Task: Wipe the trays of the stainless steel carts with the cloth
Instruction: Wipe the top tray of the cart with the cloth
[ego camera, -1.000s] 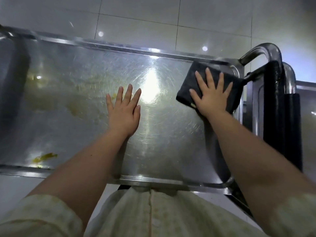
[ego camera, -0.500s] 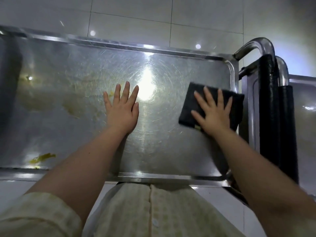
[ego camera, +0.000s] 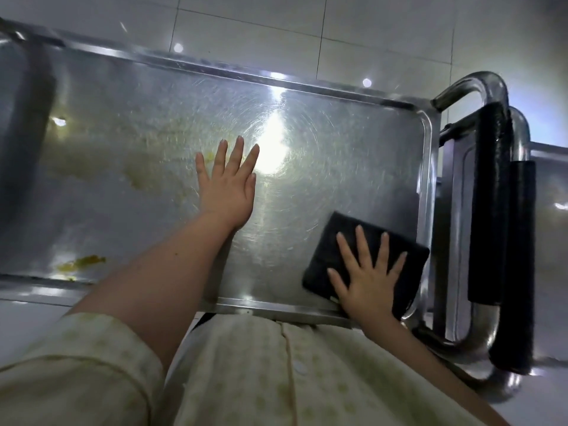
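Pressing flat with spread fingers, the right hand (ego camera: 367, 281) holds the dark cloth (ego camera: 362, 259) on the steel tray's (ego camera: 322, 142) near right corner; left hand (ego camera: 229, 186) lies open mid-tray. Yellow smears (ego camera: 81, 262) mark its left side, white floor tiles (ego camera: 384, 35) beyond.

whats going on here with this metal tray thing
A stainless steel tray is being wiped by hand. The right hand presses a dark folded cloth flat at the tray's near right corner. The left hand lies flat on the middle. Yellowish smears show on the left part, not yet wiped.
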A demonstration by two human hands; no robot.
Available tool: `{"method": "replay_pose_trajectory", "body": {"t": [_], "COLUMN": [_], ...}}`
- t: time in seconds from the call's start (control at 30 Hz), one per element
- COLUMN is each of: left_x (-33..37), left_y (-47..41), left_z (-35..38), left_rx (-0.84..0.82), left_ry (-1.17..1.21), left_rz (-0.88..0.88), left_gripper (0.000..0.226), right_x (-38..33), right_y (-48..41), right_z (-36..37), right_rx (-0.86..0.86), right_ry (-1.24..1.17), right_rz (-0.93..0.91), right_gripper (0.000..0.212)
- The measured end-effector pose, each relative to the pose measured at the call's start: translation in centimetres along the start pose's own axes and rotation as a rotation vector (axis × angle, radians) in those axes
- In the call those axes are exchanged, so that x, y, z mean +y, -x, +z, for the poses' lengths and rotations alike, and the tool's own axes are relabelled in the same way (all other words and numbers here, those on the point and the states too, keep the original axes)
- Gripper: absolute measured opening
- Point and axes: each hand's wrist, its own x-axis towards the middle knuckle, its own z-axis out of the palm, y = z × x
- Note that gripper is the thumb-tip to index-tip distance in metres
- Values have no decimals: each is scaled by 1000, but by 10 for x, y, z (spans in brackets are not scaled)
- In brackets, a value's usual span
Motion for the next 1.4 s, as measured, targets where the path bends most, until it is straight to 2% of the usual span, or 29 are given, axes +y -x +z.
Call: {"method": "replay_pose_trajectory", "body": {"t": [0.13, 0.23, 0.33, 0.4, 0.5, 0.63, 0.73, 0.9, 0.97, 1.07, 1.13, 1.2, 1.3, 1.4], "left_x": [-2, -10, -34, -60, -113, -155, -155, -156, -156, -160, -160, -147, -102, -65], "left_y": [0, -1, 8, 22, 42, 53, 57, 57, 55, 53, 57, 68, 98, 128], "left_z": [-6, -15, -29, -32, -29, -22, -15, -16, -20, -30, -37, -42, -34, -12], "left_rx": [-7, -20, 43, 74, 27, -50, -73, -80, -75, -28, 13, 31, -78, -170], "left_ry": [54, 180, 309, 243, 94, 12, -38, -31, 19, 190, 289, 338, 206, -2], "left_rz": [16, 65, 115, 145, 203, 159, 153, 152, 165, 117, 83, 130, 273, 257], "left_gripper": [53, 52, 54, 54, 56, 55, 56, 55, 54, 52, 51, 52, 58, 60], "right_x": [-1, -4, -9, -12, -15, -30, -72, -193, -242, -280, -274, -254, -208, -172], "right_y": [4, 6, 10, 9, 11, 11, 6, -14, -21, -26, -27, -29, -42, -68], "right_z": [3, 4, 3, 2, 2, -1, 1, 9, 13, 14, 8, -1, -12, -19], "right_rx": [-29, -25, -11, -2, 4, 8, 44, 70, 71, 66, 71, 113, 137, 77], "right_ry": [49, 73, 60, 52, 69, 27, 10, 66, 64, 36, -19, -149, -252, -219], "right_rz": [-21, 10, 11, 19, 49, 99, 29, -283, -299, -255, -255, -181, 58, 135], "right_gripper": [67, 68, 68, 68, 68, 71, 70, 69, 70, 69, 69, 67, 61, 57]}}
